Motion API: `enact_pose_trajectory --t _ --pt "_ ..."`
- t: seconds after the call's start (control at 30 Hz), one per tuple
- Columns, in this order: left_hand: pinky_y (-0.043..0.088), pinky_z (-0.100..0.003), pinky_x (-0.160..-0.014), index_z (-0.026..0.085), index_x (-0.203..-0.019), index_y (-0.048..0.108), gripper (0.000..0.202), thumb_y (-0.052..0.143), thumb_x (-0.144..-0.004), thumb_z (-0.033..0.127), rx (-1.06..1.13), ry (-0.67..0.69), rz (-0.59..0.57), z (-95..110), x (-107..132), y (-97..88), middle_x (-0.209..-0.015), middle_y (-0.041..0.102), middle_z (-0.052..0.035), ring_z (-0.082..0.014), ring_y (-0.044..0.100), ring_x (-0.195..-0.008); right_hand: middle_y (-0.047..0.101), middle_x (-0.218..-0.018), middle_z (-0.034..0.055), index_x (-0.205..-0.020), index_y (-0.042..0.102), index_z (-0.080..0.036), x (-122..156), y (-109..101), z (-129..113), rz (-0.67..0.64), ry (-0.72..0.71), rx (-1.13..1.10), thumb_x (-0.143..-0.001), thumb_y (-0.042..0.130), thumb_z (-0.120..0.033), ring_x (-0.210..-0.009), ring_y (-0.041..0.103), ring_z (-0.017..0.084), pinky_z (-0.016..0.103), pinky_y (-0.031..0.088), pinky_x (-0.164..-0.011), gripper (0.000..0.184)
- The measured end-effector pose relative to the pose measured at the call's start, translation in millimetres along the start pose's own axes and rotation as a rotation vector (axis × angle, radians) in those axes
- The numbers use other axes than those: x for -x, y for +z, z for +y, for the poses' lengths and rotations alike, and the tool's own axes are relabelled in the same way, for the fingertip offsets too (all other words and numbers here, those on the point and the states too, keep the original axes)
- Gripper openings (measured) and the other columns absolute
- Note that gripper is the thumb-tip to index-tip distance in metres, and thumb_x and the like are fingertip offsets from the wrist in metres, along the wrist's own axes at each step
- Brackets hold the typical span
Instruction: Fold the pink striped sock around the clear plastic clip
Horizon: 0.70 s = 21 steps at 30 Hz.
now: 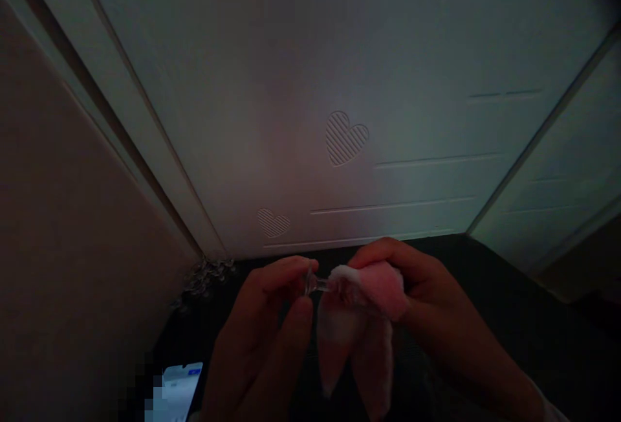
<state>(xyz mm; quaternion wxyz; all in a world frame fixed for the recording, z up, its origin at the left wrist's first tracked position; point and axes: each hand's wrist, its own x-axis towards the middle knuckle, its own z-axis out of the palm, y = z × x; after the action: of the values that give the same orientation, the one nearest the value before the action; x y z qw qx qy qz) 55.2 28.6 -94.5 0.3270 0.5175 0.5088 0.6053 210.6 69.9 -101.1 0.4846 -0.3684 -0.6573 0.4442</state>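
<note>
The scene is dim. My left hand [264, 328] pinches a small clear glass-like piece [315, 283] between thumb and fingertips. My right hand [422, 299] is closed round a pink and white cloth [369, 305], which is wrapped over the other end of the clear piece. Two ends of the cloth hang down below my hands. Both hands are held close together in front of a white panel.
A white door or cabinet panel [339, 85] with two embossed hearts fills the background. A pile of small clear pieces [204, 279] lies at the corner on the dark surface [485, 266]. A lit phone screen [177, 389] glows at bottom left. A beige wall [63, 247] is left.
</note>
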Motion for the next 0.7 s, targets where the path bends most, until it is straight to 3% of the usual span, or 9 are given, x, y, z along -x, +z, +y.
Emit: enact_pose_trajectory --t 0.23,0.5,0.7 --pt "0.049 -0.029 -0.069 0.021 -0.089 0.064 0.022 0.057 -0.072 0.034 -0.024 -0.031 0.006 -0.5 -1.0 -0.1 -0.091 0.067 -0.0050 -0.0198 0.061 -0.077 0.061 -0.067 -0.0031 -0.077 0.061 -0.021 -1.6 1.5 -3.3 -0.013 0.031 -0.042 -0.067 0.057 -0.011 -0.058 0.053 0.010 0.018 0.039 -0.050 0.015" --pt "0.050 -0.029 -0.064 0.023 -0.090 0.062 0.020 0.056 -0.073 0.032 0.051 -0.075 0.003 -5.4 0.9 -0.4 -0.082 0.067 -0.0036 -0.0184 0.062 -0.071 0.061 -0.069 -0.0017 -0.078 0.061 -0.022 -2.1 2.7 0.4 -0.014 -0.002 -0.030 -0.067 0.057 -0.015 -0.058 0.055 0.012 0.019 0.040 -0.048 0.014" --pt "0.048 -0.029 -0.060 0.021 -0.089 0.063 0.020 0.056 -0.072 0.030 -0.003 -0.027 0.078 -6.0 1.4 2.0 -0.079 0.066 -0.0041 -0.0181 0.060 -0.068 0.060 -0.069 -0.0022 -0.079 0.061 -0.021 -1.4 1.7 4.1 -0.005 -0.054 -0.021 -0.067 0.055 -0.012 -0.058 0.054 0.011 0.017 0.040 -0.047 0.016"
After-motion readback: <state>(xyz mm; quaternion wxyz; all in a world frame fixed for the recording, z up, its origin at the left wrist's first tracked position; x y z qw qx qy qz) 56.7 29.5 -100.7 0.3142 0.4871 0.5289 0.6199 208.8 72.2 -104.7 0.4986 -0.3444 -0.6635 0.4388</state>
